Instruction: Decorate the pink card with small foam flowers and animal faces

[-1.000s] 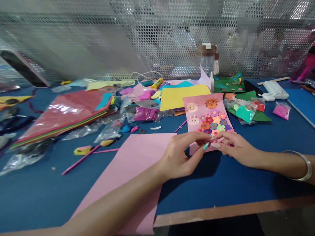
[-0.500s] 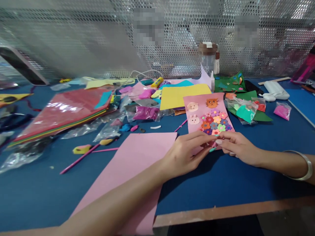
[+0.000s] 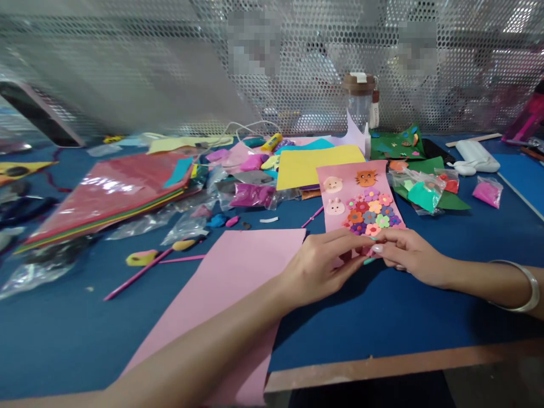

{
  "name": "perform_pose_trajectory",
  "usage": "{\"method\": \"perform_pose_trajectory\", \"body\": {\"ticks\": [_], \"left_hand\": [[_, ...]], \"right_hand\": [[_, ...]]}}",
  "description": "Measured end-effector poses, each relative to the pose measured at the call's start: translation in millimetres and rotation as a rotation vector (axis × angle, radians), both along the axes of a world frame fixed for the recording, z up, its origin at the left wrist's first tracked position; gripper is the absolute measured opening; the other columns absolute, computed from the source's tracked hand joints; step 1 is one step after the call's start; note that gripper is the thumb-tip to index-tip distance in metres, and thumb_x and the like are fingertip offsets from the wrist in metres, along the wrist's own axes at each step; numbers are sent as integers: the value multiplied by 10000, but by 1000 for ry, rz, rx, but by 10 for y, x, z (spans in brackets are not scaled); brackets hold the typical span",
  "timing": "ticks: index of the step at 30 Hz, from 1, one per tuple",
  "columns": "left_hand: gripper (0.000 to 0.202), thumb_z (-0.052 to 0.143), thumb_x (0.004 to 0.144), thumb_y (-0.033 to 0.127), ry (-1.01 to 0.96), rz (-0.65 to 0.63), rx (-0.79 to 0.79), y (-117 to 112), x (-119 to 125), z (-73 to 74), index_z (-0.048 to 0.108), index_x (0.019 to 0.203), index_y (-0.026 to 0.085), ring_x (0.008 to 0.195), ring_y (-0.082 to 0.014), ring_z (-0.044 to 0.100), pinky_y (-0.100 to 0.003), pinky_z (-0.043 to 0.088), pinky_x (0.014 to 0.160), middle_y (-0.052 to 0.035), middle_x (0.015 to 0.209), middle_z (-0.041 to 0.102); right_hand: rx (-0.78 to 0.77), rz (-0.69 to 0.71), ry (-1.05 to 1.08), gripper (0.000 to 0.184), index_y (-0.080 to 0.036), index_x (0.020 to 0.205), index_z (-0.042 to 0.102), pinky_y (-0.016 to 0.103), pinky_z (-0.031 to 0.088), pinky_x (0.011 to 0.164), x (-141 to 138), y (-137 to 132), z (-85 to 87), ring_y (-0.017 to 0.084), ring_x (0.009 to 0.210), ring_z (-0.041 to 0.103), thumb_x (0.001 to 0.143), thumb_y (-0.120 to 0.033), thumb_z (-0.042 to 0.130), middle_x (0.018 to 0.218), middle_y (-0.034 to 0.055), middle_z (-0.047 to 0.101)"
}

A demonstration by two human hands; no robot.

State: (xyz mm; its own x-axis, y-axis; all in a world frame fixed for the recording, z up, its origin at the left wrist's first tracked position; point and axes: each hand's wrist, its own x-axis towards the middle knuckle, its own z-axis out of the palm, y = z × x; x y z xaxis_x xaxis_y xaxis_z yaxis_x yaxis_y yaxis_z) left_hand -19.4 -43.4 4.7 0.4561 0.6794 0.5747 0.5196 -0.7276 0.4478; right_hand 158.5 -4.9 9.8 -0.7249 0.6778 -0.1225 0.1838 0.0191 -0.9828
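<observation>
My left hand (image 3: 325,266) and my right hand (image 3: 412,255) meet fingertip to fingertip over the lower edge of a decorated pink sheet (image 3: 351,177). Both have their fingers pinched together; a small pinkish bit may be between them, but the fingers cover most of it. Colourful clay flowers (image 3: 369,217) cluster on the sheet, above my fingertips. Higher on it are an orange cat face (image 3: 366,178) and two pale animal faces. Under my left forearm lies a large plain pink sheet (image 3: 238,272).
Purple sticks (image 3: 136,277) and small clay lumps lie to the left. A stack of coloured sheets (image 3: 123,187) in plastic, bagged clay (image 3: 253,195) and a yellow sheet (image 3: 321,164) stand farther back. A lidded cup (image 3: 359,99) is by the perforated metal screen (image 3: 170,73).
My fingertips have shifted slightly against each other, and the right fingers curl a little closer round the left ones. The sheets and clay pieces stay where they were.
</observation>
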Motion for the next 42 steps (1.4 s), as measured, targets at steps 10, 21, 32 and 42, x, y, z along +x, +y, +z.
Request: {"method": "perform_pose_trajectory", "body": {"ticks": [10, 21, 32, 42], "left_hand": [[159, 501, 794, 124, 0, 29, 39, -7, 14, -22, 570, 937, 129, 593, -63, 545, -159, 455, 509, -27, 726, 596], [137, 511, 773, 73, -66, 120, 184, -23, 18, 6, 574, 880, 131, 682, -75, 592, -161, 508, 597, -45, 783, 631], [245, 540, 759, 124, 37, 50, 253, 3, -7, -44, 525, 1003, 117, 763, -109, 593, -188, 522, 595, -89, 889, 598], [103, 564, 780, 223, 112, 7, 345, 32, -8, -40, 533, 826, 137, 749, -104, 600, -186, 510, 593, -52, 835, 621]], "right_hand": [[-32, 23, 23, 189, -140, 759, 458, 204, 172, 392, 3, -6, -14, 36, 422, 242, 794, -326, 446, 502, -87, 283], [26, 64, 53, 343, -153, 703, 441, 216, 182, 411, 32, 1, -33, 48, 437, 240, 827, -469, 397, 499, -73, 293], [-10, -2, 74, 395, -177, 609, 330, 211, 159, 388, 6, -1, -33, 37, 404, 195, 812, -513, 381, 491, -82, 248], [128, 125, -68, 467, -174, 596, 327, 221, 212, 433, 35, 8, -60, 64, 466, 252, 822, -576, 256, 527, -47, 300]]}}
